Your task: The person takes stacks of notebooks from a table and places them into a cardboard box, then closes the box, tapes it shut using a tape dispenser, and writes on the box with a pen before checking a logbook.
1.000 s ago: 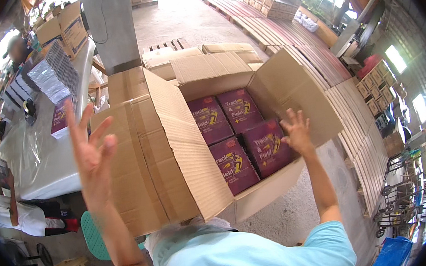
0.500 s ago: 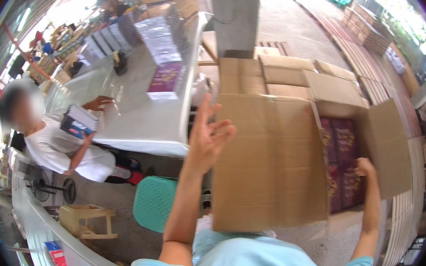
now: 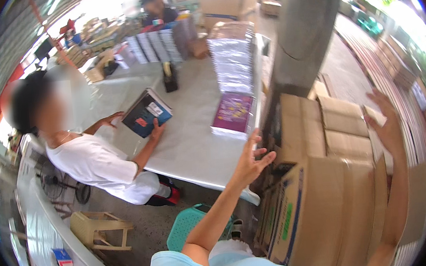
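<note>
Swung leftward since the earlier frame, the large brown cardboard carton now sits low and right, flaps folded across its top. Left hand, fingers spread apart, touches the carton's near-left edge; right hand, also splayed, rests on its far flap. Left of it stands a white-covered surface bearing a purple book, where a seated person in white holds a dark book.

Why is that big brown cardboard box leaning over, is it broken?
Not broken. The big brown cardboard box is tilted on its side between the person's left hand and right hand, flaps closed. Nothing looks spilled or torn.
</note>
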Motion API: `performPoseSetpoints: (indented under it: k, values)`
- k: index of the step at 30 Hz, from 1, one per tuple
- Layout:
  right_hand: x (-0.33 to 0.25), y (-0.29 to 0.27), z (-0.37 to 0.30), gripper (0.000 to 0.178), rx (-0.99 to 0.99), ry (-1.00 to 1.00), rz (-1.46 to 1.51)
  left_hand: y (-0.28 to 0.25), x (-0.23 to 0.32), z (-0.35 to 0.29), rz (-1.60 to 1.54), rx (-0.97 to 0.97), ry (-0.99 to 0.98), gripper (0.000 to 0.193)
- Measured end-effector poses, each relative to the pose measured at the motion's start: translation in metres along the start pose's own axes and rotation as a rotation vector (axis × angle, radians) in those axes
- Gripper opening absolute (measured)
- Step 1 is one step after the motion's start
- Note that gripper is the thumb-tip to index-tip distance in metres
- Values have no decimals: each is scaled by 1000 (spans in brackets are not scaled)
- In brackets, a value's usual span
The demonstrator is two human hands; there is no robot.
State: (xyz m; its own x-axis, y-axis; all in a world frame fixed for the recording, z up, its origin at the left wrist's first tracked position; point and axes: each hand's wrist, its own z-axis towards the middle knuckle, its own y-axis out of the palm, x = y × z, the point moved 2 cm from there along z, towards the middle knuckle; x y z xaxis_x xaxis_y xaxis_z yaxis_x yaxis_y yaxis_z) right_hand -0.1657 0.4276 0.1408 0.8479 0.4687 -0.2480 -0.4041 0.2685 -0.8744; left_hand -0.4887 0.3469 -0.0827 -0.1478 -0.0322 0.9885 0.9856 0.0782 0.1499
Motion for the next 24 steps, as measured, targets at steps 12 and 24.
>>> performPoseSetpoints:
  k: [12,24]
  values:
    - [-103,285,265,99,-235,291,809,-171,41,291,-116,537,75,89]
    - [-116,388,367,66,-384,707,1413,-199,-14,395,423,571,347,66]
